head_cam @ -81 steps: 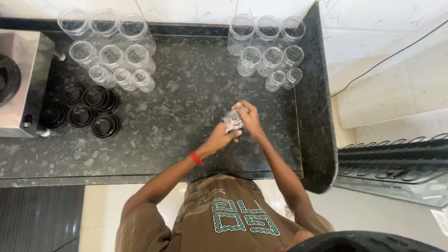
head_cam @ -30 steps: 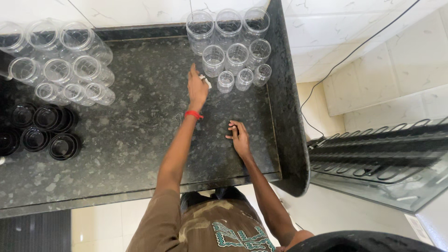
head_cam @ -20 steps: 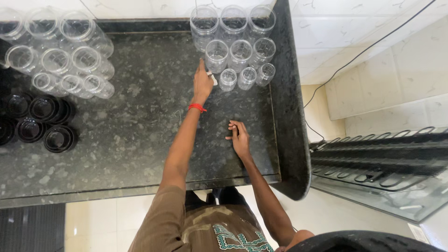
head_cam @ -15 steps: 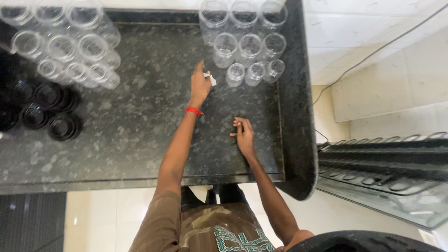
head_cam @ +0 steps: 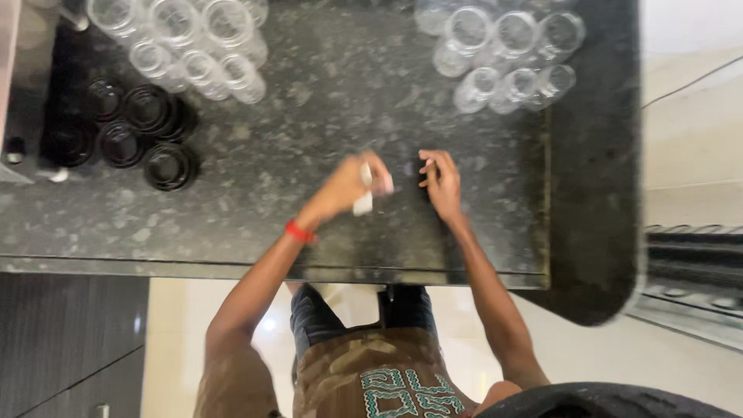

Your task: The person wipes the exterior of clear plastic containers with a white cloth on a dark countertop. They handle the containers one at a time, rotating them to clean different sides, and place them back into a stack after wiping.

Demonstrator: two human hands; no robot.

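Observation:
My left hand [head_cam: 348, 184], with a red band [head_cam: 299, 231] at the wrist, hovers over the middle of the dark speckled counter [head_cam: 255, 209]. Its fingers are closed on a small white piece [head_cam: 364, 203]. My right hand [head_cam: 443, 184] rests on the counter just to the right of it, fingertips pinching a small dark piece [head_cam: 422, 175] that is too blurred to identify. The two hands are a short gap apart. A cluster of clear glass jars [head_cam: 507, 54] stands at the back right, beyond both hands.
A second group of clear jars [head_cam: 186, 39] stands at the back left. Several black round lids [head_cam: 135, 131] lie in front of them. The counter's raised edge [head_cam: 596, 193] runs along the right, with a dark rack [head_cam: 693, 271] beyond it.
My left hand has drawn back from the right-hand jar cluster to the counter's middle, beside my right hand. My right hand stayed put. The view shifted toward the near edge.

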